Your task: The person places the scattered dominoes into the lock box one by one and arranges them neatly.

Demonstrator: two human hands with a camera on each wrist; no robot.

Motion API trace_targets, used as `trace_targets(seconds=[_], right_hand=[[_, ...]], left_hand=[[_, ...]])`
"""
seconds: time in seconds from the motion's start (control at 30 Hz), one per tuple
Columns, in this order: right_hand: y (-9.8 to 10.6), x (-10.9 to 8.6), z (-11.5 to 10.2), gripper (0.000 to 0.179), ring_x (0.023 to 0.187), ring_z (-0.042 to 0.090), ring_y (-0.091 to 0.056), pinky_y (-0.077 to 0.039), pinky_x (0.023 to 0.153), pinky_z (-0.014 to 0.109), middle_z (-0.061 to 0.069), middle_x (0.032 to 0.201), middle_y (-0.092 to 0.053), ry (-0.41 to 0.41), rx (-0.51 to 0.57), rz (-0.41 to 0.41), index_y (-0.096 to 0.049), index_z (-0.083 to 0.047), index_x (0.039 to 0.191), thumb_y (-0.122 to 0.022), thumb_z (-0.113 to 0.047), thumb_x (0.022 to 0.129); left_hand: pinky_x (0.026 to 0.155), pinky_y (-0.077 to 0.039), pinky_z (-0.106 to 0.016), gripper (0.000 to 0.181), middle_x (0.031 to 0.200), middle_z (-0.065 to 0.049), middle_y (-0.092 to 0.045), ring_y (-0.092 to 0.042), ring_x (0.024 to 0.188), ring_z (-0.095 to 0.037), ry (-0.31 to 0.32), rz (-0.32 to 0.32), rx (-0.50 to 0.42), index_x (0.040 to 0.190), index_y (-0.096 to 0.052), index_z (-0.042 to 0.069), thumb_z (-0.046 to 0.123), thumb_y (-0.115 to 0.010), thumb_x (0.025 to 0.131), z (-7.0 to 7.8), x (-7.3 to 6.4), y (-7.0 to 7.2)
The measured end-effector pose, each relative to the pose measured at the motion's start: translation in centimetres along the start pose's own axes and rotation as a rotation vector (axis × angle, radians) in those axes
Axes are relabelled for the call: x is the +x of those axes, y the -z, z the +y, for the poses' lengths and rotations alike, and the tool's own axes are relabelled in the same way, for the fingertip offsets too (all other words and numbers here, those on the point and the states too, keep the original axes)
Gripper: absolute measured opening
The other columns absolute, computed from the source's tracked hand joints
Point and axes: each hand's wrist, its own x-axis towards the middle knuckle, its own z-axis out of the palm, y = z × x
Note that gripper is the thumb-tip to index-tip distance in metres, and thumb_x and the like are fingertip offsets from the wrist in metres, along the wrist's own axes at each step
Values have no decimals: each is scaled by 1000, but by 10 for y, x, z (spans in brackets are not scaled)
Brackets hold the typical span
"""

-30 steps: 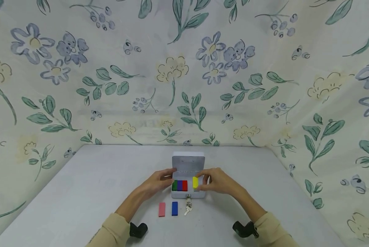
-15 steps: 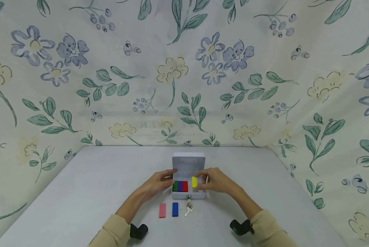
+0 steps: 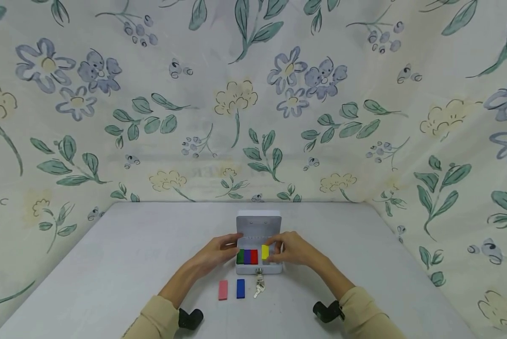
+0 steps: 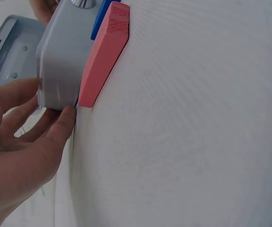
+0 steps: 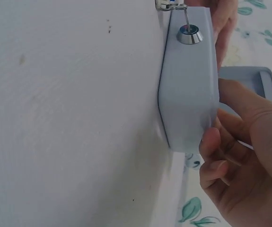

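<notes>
**Yellow block is held inside the metal box, near the red one**

The person's right hand (image 3: 293, 248) pinches a yellow rectangular block (image 3: 264, 252) between thumb and fingers. The block stands upright in the right part of a light grey metal box (image 3: 246, 270), whose lid (image 3: 253, 228) is raised at the far side. I cannot tell whether its lower end touches the floor of the box.

The left hand (image 3: 216, 249) has its fingers fairly straight and grips no block; they touch the left end of the box, as the left wrist view shows. I think this keeps the box steady.

In the left part of the box, a dark green block (image 3: 240, 256), a purple block (image 3: 247, 256) and a red block (image 3: 254, 257) make a row, side by side. A narrow gap separates the red block from the yellow one. On the white table (image 3: 151, 263), near the box, lie a pink block (image 3: 222, 290) and, to its right, a blue block (image 3: 240, 288). Metal keys (image 3: 259, 287) hang from the lock at the front.

The step in hand seems to be fitting the yellow block into the row. The next move probably calls for lowering it leftward, close against the red block, before the fingers release; if it goes in tilted, it could push the row out of line.
</notes>
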Motion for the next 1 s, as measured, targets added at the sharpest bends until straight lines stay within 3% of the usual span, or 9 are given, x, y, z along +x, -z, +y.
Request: trace_targets(seconds=[1.0], right_hand=[[-11,8,0,34,66,7,-53,-43,59,17,-6,71,-62,-29,-58,-20,-72,-11,114,-79,-24,83]], left_hand=[[111,-41,-52,55,157,-13,-37,-41,141,-38,-3,-18,-8,148,-44,19,18,-61,96,-1,0,0]])
